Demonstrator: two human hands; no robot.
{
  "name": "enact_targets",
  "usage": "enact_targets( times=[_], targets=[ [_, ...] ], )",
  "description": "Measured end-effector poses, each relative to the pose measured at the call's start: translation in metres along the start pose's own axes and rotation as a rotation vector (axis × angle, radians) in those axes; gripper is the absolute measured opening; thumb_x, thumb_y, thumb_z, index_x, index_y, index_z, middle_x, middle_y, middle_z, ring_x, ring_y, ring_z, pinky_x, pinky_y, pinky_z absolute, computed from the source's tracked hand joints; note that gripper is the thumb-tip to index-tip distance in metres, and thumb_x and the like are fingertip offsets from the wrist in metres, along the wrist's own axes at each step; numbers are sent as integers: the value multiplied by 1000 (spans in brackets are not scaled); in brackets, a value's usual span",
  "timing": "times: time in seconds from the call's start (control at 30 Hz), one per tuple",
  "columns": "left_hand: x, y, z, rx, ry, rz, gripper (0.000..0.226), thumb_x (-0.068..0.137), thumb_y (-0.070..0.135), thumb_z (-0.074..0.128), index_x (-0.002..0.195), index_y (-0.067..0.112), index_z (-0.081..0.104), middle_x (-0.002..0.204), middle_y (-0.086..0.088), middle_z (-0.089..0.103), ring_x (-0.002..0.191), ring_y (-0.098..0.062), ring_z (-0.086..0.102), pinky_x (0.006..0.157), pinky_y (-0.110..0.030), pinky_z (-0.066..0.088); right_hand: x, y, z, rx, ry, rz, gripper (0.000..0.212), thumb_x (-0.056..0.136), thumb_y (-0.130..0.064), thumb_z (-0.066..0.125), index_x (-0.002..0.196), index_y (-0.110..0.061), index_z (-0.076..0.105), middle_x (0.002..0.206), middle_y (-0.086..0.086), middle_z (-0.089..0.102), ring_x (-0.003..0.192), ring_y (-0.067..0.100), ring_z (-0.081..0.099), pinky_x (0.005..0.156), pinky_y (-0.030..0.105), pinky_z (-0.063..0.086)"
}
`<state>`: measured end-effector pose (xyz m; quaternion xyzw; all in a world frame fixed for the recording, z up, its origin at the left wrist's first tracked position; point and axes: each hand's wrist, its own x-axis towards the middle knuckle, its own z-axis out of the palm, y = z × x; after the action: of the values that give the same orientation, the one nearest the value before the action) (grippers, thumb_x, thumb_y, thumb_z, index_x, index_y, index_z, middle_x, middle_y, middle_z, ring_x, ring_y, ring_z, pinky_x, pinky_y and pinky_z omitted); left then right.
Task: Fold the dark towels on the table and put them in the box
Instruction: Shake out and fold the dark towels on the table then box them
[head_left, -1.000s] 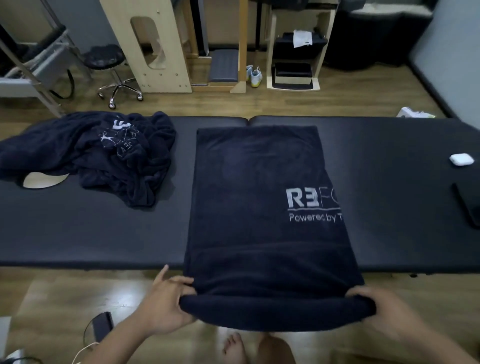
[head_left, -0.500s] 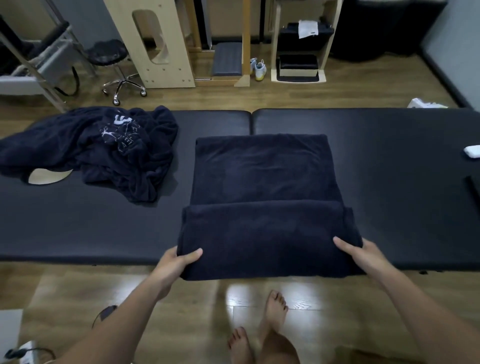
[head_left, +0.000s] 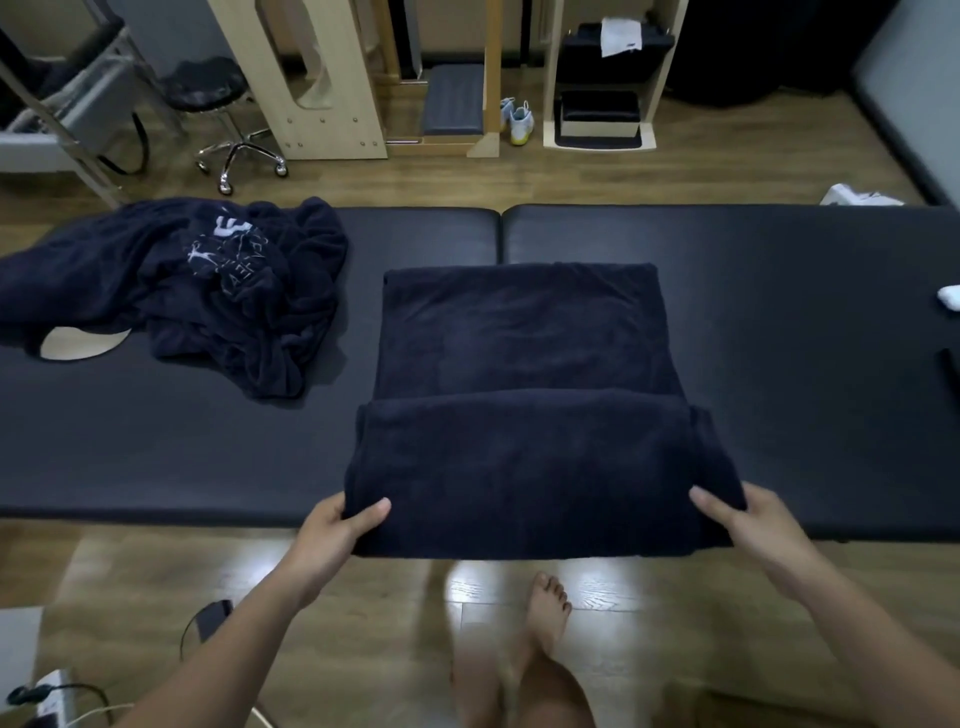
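Left hand (head_left: 332, 535) and right hand (head_left: 753, 525) hold the near edge of a half-folded dark towel (head_left: 519, 452) on the black bench (head_left: 779, 322).

The towel lies mid-bench, its near part doubled over and overhanging the front edge. Each hand pinches a near corner, thumb on top and fingers tucked underneath out of sight. A heap of unfolded towels (head_left: 208, 291) lies well apart at the bench's left end.

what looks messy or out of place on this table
The crumpled towel at the left end of the table lies in an unfolded heap. The half-folded towel, gripped by the left hand and right hand, has a lower layer poking out past the flap's right edge.
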<state>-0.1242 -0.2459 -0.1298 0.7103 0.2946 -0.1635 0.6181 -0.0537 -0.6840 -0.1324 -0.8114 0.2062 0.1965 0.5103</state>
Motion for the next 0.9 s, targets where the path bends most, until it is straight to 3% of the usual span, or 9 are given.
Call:
enact_targets(
  times=[0.13,0.23,0.3,0.4,0.5,0.6,0.67,0.77,0.9],
  targets=[
    [-8,-4,-5,-62,73,36,17,91,10,66,106,15,72,100,4,77,94,-8,72,80,-23,49,-3,5,8,184,224,20,1,88,-15,72,88,-16,73,85,-2,76,98,27,69,91,43,51],
    [-11,-33,-3,27,98,-56,21,87,3,70,105,14,72,100,-1,77,92,-11,72,75,-22,50,-15,28,29,127,231,108,3,91,-5,66,89,-7,68,96,18,73,90,31,64,79,37,45],
    [-12,-44,0,56,116,-77,22,88,2,68,103,17,70,99,0,77,92,-13,71,73,-21,51,-18,36,36,112,208,134,10,93,-3,61,85,-7,67,98,21,72,86,29,62,78,38,44],
    [-15,-31,6,29,117,-35,19,88,9,70,102,22,70,95,7,77,93,-12,72,76,-25,52,-19,30,36,72,233,96,11,94,-8,61,86,-12,67,85,4,70,95,34,65,78,40,46],
    [-16,-1,4,-106,112,90,7,84,16,76,91,14,76,93,0,78,90,-16,73,78,-29,55,-20,16,26,23,305,-45,6,95,-14,63,95,-17,68,86,-8,68,97,31,65,82,44,49],
    [-3,23,2,-294,180,161,18,86,16,71,102,10,73,101,-4,76,95,-17,72,83,-33,54,-14,-1,21,58,415,-145,9,96,-23,61,99,-27,68,92,-12,69,95,21,63,85,43,49],
    [6,20,5,-274,210,120,15,95,19,61,108,16,69,106,1,75,102,-14,69,87,-32,51,-4,4,25,-7,395,-122,10,98,-27,56,99,-28,65,96,-6,70,99,25,62,84,42,46],
    [18,-9,10,1,186,-1,12,100,32,55,109,31,62,111,13,67,115,-19,62,92,-33,46,14,30,38,-261,247,13,29,101,-30,49,122,-13,63,121,15,68,116,39,58,83,39,40],
    [20,-16,5,135,160,-44,22,102,33,48,122,37,55,120,12,62,113,-14,57,92,-34,44,22,41,39,-289,180,114,36,102,-34,46,132,-17,57,130,13,65,119,39,57,86,40,44]
  ],
)
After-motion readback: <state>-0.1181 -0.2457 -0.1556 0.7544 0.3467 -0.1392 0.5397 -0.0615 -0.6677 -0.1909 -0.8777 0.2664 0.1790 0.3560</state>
